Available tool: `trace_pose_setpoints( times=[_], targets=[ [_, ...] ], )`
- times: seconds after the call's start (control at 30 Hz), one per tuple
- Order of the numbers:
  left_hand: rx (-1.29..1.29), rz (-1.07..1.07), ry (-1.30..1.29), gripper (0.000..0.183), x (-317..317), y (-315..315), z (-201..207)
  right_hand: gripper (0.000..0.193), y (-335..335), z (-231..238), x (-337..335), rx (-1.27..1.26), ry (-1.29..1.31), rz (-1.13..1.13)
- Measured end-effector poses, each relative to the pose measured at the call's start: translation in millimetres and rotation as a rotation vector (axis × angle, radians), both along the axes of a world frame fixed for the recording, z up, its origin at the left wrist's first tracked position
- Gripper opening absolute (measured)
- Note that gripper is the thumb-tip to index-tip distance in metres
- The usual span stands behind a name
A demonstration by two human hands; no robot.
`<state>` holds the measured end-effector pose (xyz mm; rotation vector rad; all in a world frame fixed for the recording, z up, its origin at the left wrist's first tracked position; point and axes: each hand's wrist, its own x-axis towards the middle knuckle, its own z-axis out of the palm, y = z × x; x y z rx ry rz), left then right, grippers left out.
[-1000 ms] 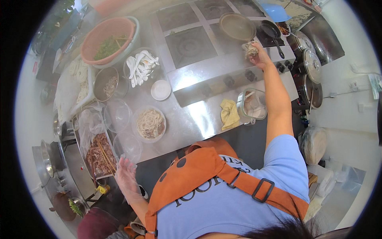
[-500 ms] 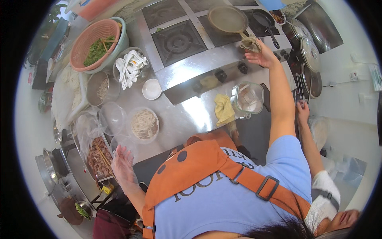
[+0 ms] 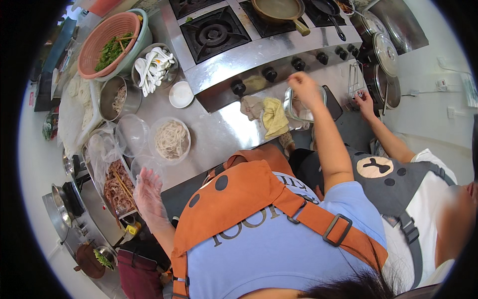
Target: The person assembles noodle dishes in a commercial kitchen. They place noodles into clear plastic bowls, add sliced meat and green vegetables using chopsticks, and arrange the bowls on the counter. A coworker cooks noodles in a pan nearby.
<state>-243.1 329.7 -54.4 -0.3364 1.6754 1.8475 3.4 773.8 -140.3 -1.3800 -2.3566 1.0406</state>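
My left hand (image 3: pixel 150 194), in a clear plastic glove, is held up open beside the metal tray of shredded meat (image 3: pixel 117 187). Nothing is in it. My bare right hand (image 3: pixel 305 89) hovers over the glass container (image 3: pixel 290 102), below the stove knobs. Its fingers are curled inward, and what they hold, if anything, is hidden. A greyish cloth (image 3: pixel 251 107) lies on the counter against a yellow cloth (image 3: pixel 275 117). On a back burner sits a wide pan (image 3: pixel 279 7), its handle toward me. A white bowl of noodles (image 3: pixel 172 140) stands on the counter to the left.
Left of the stove (image 3: pixel 214 35) are a pink colander (image 3: pixel 85 55) of greens, a bowl of white spoons (image 3: pixel 154 70), a small white dish (image 3: pixel 180 94) and a steel pot (image 3: pixel 130 102). At right, a co-worker's hand (image 3: pixel 365 102) holds a wire rack near lidded pots (image 3: pixel 384 55).
My right hand has left the pan handle and come back toward me. The greyish cloth it held now lies by the yellow one. The co-worker has leaned further into view.
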Motion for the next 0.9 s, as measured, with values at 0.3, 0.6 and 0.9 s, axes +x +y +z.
trace_pose_setpoints(
  times=[0.3,0.6,0.9],
  targets=[
    [0.003,0.045,-0.066,0.048,10.0,-22.7,-12.8,0.03,89.2,-3.4,-9.5,0.386,-0.631,0.347],
    [0.062,0.132,-0.066,0.046,23.6,-37.7,-28.0,0.017,62.8,-2.7,-34.8,0.62,-0.988,0.671],
    [0.068,0.187,-0.062,0.045,35.4,-54.4,-32.8,0.017,63.6,-4.7,-32.2,0.642,-0.943,0.612]
  ],
)
